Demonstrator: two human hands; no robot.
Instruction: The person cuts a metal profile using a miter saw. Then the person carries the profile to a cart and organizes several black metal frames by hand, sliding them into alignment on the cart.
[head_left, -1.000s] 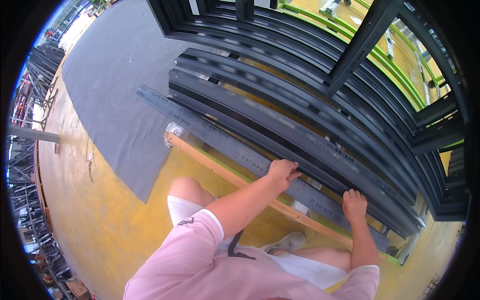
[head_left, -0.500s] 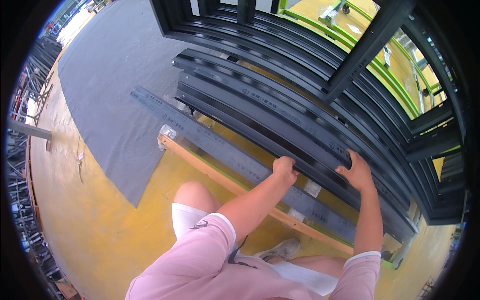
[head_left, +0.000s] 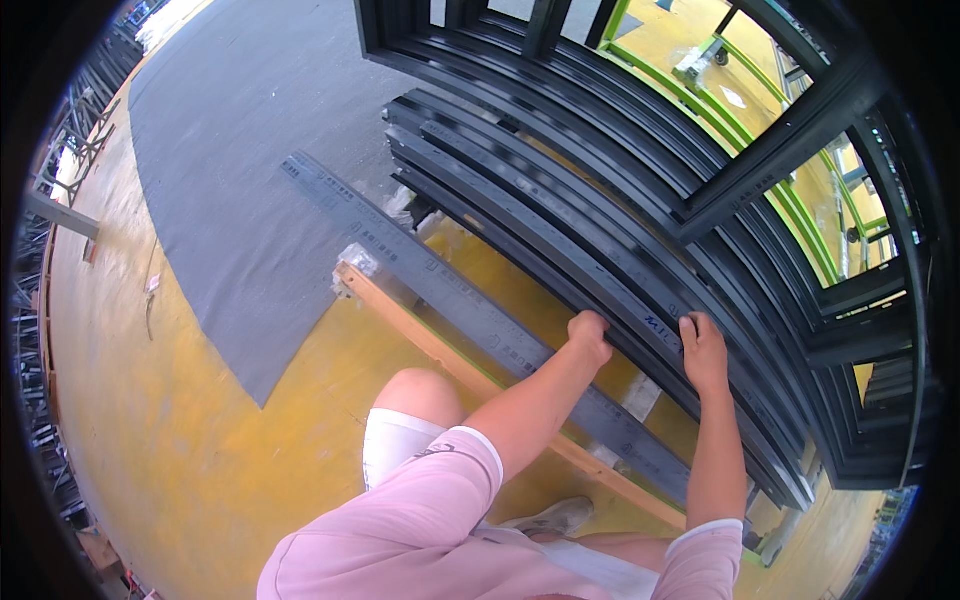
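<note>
A long dark grey metal profile [head_left: 535,222] runs diagonally across the middle, with a blue handwritten mark near its right part. My left hand [head_left: 591,335] is closed round its near edge, the fingers partly hidden beneath. Farther right, my right hand [head_left: 705,352] grips the same profile, thumb on its top and fingers bent over its far side. More dark profiles [head_left: 560,170] lie alongside, just beyond it. Closer to me, a separate flat grey profile [head_left: 470,305] rests at a slant.
Under the flat profile lies an orange-brown rail [head_left: 420,333] with a plastic-wrapped end. Stacked black frames [head_left: 790,150] stand beyond the profiles, near a green metal cart [head_left: 715,105]. A grey mat [head_left: 225,210] covers part of the yellow floor at left.
The held profile has been turned, so a narrower face with a blue mark now shows. My right hand has gone from spread fingers to a grip. The whole view has shifted slightly.
</note>
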